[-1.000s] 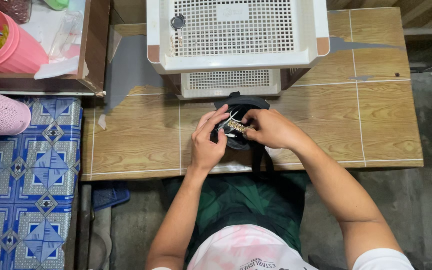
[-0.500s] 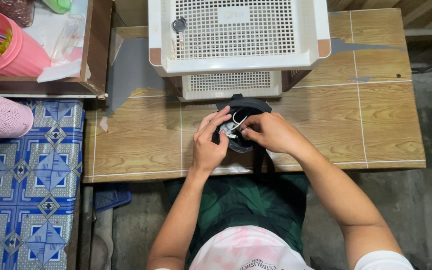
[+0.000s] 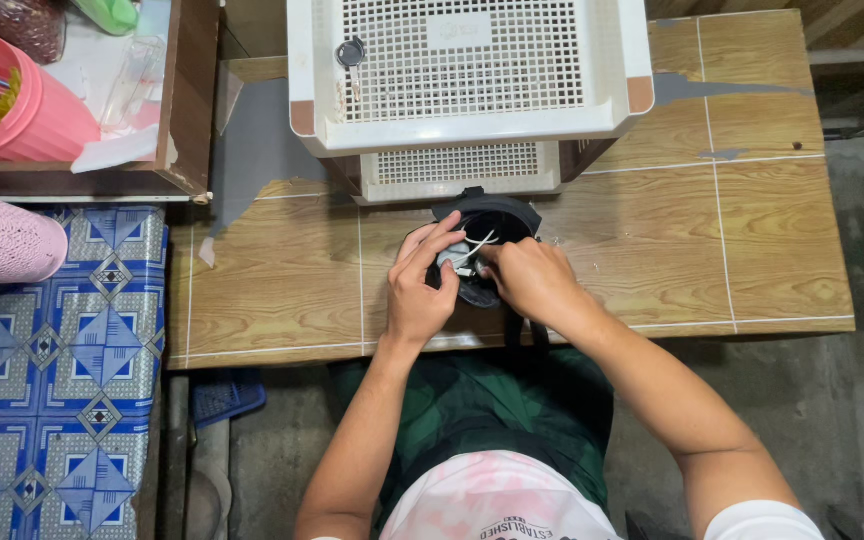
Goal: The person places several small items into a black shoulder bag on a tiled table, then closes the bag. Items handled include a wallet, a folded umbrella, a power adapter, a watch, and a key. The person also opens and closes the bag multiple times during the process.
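Gone from the right hand (image 3: 527, 280) is the gold strip, its fingers now pinched inside the black pouch (image 3: 487, 225) mid-frame (left hand (image 3: 417, 290) gripping the rim), where white cords (image 3: 474, 247) might snag.

The tabletop (image 3: 272, 280) is a wood-grain laminate marked by thin pale lines into squares, with the surface layer peeled to bare grey at its far left and in a streak at its far right. Directly on it, under both grips, lies a small black pouch (image 3: 497, 215) with its mouth open and a black strap (image 3: 512, 330) trailing over the near edge. Just beyond the grips stands a white perforated plastic basket (image 3: 462, 70) stacked over a second one (image 3: 457, 165), while the stretches to the left and right of the grips show only bare laminate.
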